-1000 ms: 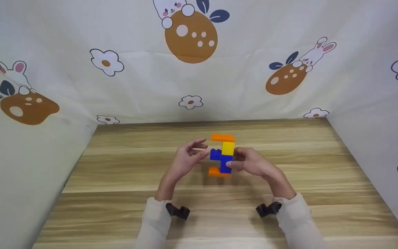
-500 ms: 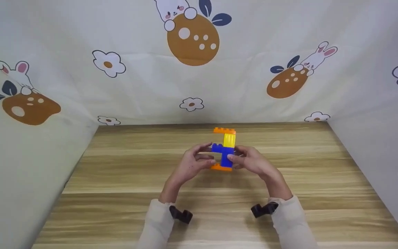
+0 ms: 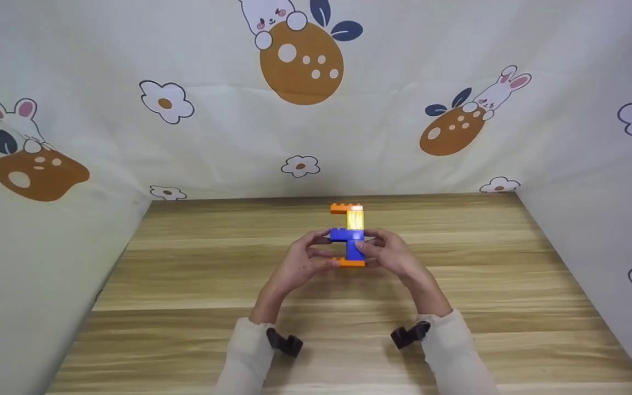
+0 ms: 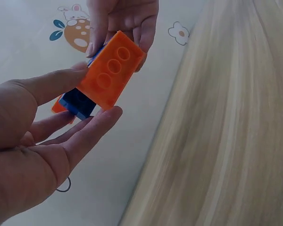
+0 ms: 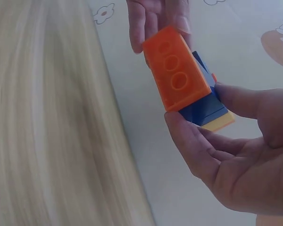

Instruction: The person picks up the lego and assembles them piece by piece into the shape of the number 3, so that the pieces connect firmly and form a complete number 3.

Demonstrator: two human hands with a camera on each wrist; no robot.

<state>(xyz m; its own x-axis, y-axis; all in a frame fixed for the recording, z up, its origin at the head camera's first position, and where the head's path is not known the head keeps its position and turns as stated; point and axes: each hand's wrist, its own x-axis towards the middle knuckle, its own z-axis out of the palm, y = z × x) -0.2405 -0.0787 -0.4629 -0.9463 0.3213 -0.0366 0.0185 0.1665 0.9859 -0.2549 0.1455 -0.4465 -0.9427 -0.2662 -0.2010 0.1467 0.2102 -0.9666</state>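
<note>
In the head view, both hands hold a stack of toy building bricks above the table. An orange brick (image 3: 340, 209) at its top juts left over a yellow brick (image 3: 355, 220). Below sits a blue brick (image 3: 340, 235), also jutting left, then another blue brick (image 3: 355, 251) and a bottom orange brick (image 3: 352, 263). My right hand (image 3: 395, 256) pinches the lower blue brick, thumb in front. My left hand (image 3: 299, 264) holds the stack's left side, thumb at the bottom orange brick and fingers near the jutting blue one. The left wrist view shows the orange brick's hollow underside (image 4: 114, 68).
A wood-grain table (image 3: 184, 329) lies beneath the hands. Pale curtains (image 3: 228, 131) printed with rabbits and flowers enclose its back and sides. A black camera mount sits on each wrist, left mount (image 3: 285, 343) and right mount (image 3: 410, 334).
My left hand has come in from beside the stack and now holds its lower left side. The stack has risen slightly and tilted so its studs show. The right hand keeps its pinch.
</note>
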